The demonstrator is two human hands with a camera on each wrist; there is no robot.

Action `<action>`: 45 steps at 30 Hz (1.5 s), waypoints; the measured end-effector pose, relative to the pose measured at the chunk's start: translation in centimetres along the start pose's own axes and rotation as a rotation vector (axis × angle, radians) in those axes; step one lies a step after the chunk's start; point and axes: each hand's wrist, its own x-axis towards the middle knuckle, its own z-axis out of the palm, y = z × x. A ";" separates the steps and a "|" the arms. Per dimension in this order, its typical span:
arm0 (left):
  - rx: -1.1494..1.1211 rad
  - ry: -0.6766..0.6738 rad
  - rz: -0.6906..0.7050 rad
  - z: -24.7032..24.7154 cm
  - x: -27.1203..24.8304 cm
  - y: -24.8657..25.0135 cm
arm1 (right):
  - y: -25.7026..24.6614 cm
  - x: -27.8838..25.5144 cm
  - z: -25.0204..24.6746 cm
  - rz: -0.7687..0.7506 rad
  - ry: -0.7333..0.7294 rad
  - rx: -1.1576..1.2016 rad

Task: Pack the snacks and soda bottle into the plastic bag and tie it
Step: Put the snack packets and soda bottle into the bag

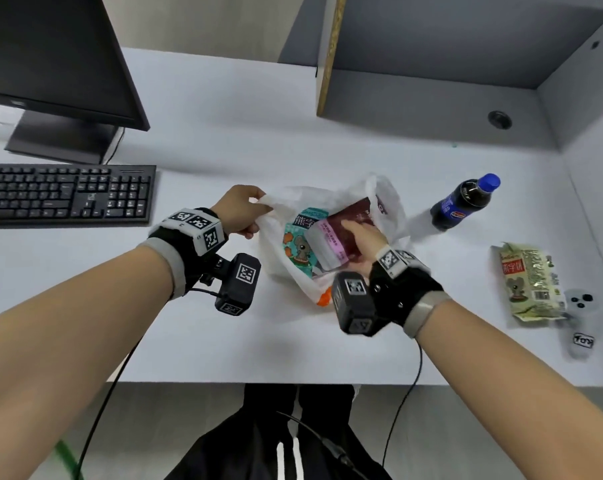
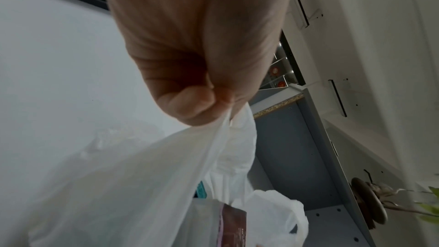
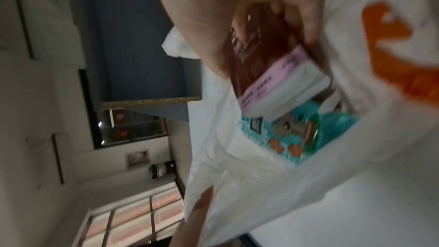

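A white plastic bag [image 1: 390,202] lies with its mouth wide on the desk. My left hand [image 1: 241,213] pinches its left rim [image 2: 221,125] and holds it up. My right hand [image 1: 358,240] grips a maroon-and-pink snack packet [image 1: 338,237] halfway inside the bag mouth, seen close in the right wrist view [image 3: 273,67]. A teal snack packet [image 1: 298,244] with a cartoon mouse lies inside the bag beneath it [image 3: 292,138]. A dark soda bottle [image 1: 462,202] with a blue cap lies on the desk to the right. A green snack packet [image 1: 528,282] lies further right.
A black keyboard [image 1: 64,194] and a monitor [image 1: 50,57] occupy the left of the desk. A grey shelf unit [image 1: 431,81] stands at the back right. A white remote-like device [image 1: 580,320] sits beside the green packet. The desk's front edge [image 1: 293,382] runs near my body.
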 end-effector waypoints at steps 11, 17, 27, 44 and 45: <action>0.109 -0.006 -0.115 7.4 1.5 1.3 | 3.5 -0.4 -16.6 -0.033 0.578 -0.235; 0.153 0.052 -0.158 11.5 1.6 3.0 | 6.5 2.1 -25.3 0.116 0.876 -0.601; 0.140 0.137 -0.170 17.0 2.3 3.6 | 7.3 5.7 -29.5 0.137 0.798 -0.820; -0.186 0.350 -0.021 11.5 1.5 1.7 | 4.0 -2.9 -22.3 -0.254 0.222 0.116; -0.199 0.344 -0.005 10.8 1.2 1.9 | 2.9 -3.8 -21.0 -0.294 0.082 0.111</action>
